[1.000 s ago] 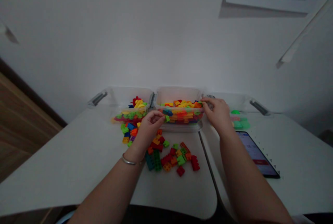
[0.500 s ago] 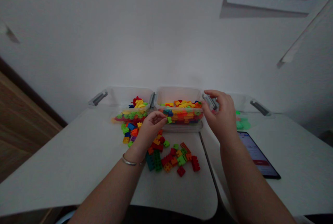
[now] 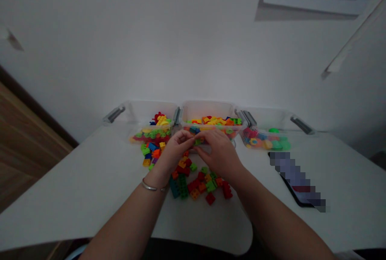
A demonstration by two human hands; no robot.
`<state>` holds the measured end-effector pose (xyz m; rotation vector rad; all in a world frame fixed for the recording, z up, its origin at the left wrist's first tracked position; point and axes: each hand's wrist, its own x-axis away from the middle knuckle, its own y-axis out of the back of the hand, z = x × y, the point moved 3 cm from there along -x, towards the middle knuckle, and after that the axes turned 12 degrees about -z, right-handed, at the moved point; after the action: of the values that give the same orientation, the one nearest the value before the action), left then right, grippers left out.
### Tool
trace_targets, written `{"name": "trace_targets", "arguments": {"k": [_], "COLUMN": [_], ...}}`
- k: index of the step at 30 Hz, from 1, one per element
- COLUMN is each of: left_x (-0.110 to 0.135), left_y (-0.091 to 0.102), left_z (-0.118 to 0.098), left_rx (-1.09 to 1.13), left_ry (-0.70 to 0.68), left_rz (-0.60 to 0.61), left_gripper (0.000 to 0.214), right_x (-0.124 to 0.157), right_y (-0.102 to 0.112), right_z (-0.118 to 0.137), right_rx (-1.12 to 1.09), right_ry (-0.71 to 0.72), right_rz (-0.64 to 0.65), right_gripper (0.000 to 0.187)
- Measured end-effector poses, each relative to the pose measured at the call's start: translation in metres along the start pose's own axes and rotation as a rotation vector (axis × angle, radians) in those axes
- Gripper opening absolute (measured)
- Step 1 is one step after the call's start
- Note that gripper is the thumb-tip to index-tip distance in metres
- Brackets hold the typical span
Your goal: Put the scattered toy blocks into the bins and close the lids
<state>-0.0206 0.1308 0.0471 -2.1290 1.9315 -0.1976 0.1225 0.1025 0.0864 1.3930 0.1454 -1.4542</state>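
Hands meeting mid-counter (image 3: pixel 75 187). Left hand (image 3: pixel 176 147), fingers narrow, pinching a small green brick (image 3: pixel 198 141). Right hand (image 3: pixel 218 153), fingers curled close against the same brick; grip itself hidden, cannot tell. Loose bricks (image 3: pixel 196 181) scattered at 6 o'clock of the hands. Middle bin (image 3: pixel 208 109) of bricks at 12 o'clock, left bin (image 3: pixel 144 109) at 10, right bin (image 3: pixel 271 113) at 2, phone (image 3: pixel 297 175) at 4. Step in hand, by the look: working one brick between both hands. Next move likely calling for squared-up studs and a firm, even pinch.
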Motion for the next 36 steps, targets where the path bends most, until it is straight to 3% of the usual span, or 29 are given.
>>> {"name": "trace_targets", "arguments": {"k": [8, 16, 20, 27, 31, 36], "left_x": [-0.001, -0.002, 0.002, 0.013, 0.017, 0.02], "left_y": [0.001, -0.001, -0.004, -0.012, -0.017, -0.018], "left_z": [0.003, 0.008, 0.009, 0.011, 0.012, 0.016], "left_rx": [-0.053, -0.245, -0.526, -1.069, -1.151, -1.217], "left_ry": [-0.011, -0.122, -0.273, -0.648, -0.706, -0.696], "left_rz": [-0.005, 0.09, 0.196, 0.477, 0.603, 0.671], "left_gripper": [0.035, 0.028, 0.015, 0.019, 0.024, 0.03], "right_x": [-0.006, -0.018, -0.016, -0.009, -0.008, -0.008], "right_y": [0.008, 0.046, 0.048, 0.027, 0.02, 0.019], "right_z": [-0.013, -0.054, -0.073, -0.082, -0.077, -0.075], "right_rx": [-0.005, 0.156, 0.219, 0.272, 0.282, 0.303], "right_ry": [-0.057, -0.137, -0.196, -0.211, -0.193, -0.199], "right_rz": [-0.029, -0.333, -0.431, -0.39, -0.352, -0.314], "right_gripper": [0.013, 0.009, 0.007, 0.006, 0.007, 0.011]}}
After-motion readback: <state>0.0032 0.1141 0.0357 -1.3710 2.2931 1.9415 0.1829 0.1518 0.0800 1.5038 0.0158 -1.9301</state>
